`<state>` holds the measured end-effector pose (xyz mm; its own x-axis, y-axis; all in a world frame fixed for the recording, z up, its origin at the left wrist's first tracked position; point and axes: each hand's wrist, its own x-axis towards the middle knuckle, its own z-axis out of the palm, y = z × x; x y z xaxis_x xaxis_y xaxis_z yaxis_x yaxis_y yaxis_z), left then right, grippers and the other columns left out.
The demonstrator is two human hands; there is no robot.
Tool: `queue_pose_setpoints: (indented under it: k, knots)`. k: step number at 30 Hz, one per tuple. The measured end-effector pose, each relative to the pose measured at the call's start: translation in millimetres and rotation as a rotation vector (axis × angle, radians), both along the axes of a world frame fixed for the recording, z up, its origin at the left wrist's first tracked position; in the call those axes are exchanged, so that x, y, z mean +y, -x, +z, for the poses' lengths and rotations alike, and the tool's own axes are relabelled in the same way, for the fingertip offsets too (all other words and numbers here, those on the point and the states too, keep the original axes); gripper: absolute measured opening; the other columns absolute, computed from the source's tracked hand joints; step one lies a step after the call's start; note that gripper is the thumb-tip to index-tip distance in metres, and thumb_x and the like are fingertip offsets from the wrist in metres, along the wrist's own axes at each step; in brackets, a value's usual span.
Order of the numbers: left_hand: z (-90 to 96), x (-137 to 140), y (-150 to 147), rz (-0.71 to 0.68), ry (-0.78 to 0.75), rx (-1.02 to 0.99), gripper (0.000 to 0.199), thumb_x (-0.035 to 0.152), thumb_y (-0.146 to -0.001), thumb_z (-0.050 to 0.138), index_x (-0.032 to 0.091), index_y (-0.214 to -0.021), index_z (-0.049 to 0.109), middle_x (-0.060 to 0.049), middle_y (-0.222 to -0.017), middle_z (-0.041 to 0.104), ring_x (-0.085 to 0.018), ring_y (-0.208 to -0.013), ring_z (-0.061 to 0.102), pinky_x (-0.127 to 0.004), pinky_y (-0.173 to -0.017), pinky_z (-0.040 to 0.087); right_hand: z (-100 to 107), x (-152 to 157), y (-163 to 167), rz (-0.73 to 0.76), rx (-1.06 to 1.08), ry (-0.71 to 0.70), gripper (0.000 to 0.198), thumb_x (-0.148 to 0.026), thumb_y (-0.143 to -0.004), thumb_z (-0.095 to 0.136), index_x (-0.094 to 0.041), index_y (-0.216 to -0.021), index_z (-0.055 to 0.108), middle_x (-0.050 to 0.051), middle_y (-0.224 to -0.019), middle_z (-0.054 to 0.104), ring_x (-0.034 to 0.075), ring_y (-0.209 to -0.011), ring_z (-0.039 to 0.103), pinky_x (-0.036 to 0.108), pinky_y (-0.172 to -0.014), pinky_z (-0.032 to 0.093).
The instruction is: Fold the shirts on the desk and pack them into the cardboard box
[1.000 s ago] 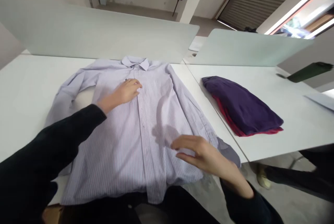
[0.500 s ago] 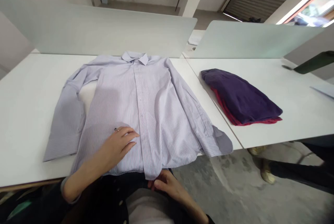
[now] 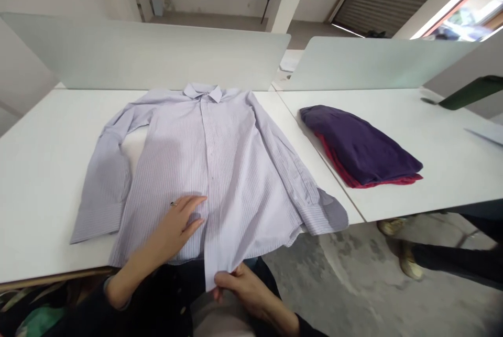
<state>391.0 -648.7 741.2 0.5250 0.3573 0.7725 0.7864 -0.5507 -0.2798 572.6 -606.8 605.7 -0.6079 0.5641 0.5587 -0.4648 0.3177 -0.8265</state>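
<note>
A pale striped button-up shirt (image 3: 173,153) lies front side up on the white table, its collar toward the divider and its hem at the near edge. One sleeve spreads out on each side. My left hand (image 3: 183,221), wearing a ring, rests on the lower front of the shirt beside the button placket, fingers stretched out. At the hem, my right hand (image 3: 236,284) pinches the lower corner of the shirt's front placket between thumb and fingers. That corner is drawn out past the table edge toward my body.
Folded purple and red cloths (image 3: 361,143) lie stacked on the adjoining table (image 3: 396,106). Frosted dividers (image 3: 176,59) run along the back edge. A dark green object (image 3: 471,93) juts in at the far right. Another person's shoe and leg (image 3: 432,261) show below.
My right hand has taken hold of the placket's bottom corner and pulled it toward me and slightly left, drawing the front panel tighter. My left hand stays almost in place on the shirt.
</note>
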Motion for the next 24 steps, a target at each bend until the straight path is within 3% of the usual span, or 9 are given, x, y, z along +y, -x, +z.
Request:
queue_pose_setpoints:
  k: [4,9,12,16,19,24]
  knots:
    - [-6.7,2,-5,0.012,-0.134,0.124,0.044,0.025,-0.096,0.045,0.028,-0.14,0.05,-0.011,-0.145,0.048,-0.025,-0.136,0.042,-0.046,-0.11,0.044,0,11,7,-0.101,-0.028,-0.015,0.05,-0.064,-0.067,0.076,-0.015,-0.067,0.065,0.0,-0.059,0.058,0.011,-0.056,0.053,0.026,-0.061,0.043]
    - [-7.2,8,-8,0.051,-0.181,0.35,0.038,0.03,-0.091,0.056,0.027,-0.129,0.061,-0.007,-0.142,0.055,-0.03,-0.138,0.04,-0.052,-0.112,0.038,-1,19,-19,-0.176,0.032,0.027,0.051,-0.058,-0.058,0.084,-0.017,-0.084,0.068,0.0,-0.073,0.063,0.013,-0.066,0.056,0.028,-0.069,0.046]
    - [-5.5,14,-5,0.049,-0.213,0.352,0.036,0.031,-0.093,0.053,0.028,-0.128,0.061,-0.006,-0.141,0.056,-0.029,-0.135,0.043,-0.05,-0.111,0.039,-3,23,-47,-0.241,0.127,0.032,0.053,-0.061,-0.057,0.084,-0.016,-0.081,0.068,0.001,-0.074,0.063,0.014,-0.066,0.057,0.028,-0.068,0.046]
    - [-3.9,22,0,0.049,-0.255,0.356,0.036,0.033,-0.095,0.049,0.029,-0.13,0.06,-0.004,-0.141,0.056,-0.027,-0.135,0.043,-0.048,-0.11,0.038,-3,20,-95,-0.367,0.209,-0.044,0.049,-0.063,-0.067,0.078,-0.016,-0.077,0.07,0.004,-0.071,0.066,0.017,-0.069,0.062,0.032,-0.074,0.048]
    - [-3.1,24,1,0.04,-0.284,0.374,0.036,0.034,-0.095,0.048,0.03,-0.13,0.059,-0.004,-0.141,0.057,-0.026,-0.135,0.043,-0.046,-0.11,0.037,0,12,-134,-0.469,0.303,-0.058,0.045,-0.061,-0.074,0.074,-0.018,-0.09,0.073,0.007,-0.077,0.071,0.019,-0.069,0.066,0.036,-0.074,0.05]
    - [-4.2,20,2,0.043,-0.299,0.401,0.036,0.035,-0.096,0.047,0.028,-0.129,0.058,-0.004,-0.14,0.057,-0.027,-0.133,0.044,-0.047,-0.109,0.037,10,3,-183,-0.645,0.438,0.005,0.04,-0.052,-0.073,0.08,-0.024,-0.1,0.072,0.008,-0.083,0.073,0.02,-0.068,0.068,0.038,-0.072,0.053]
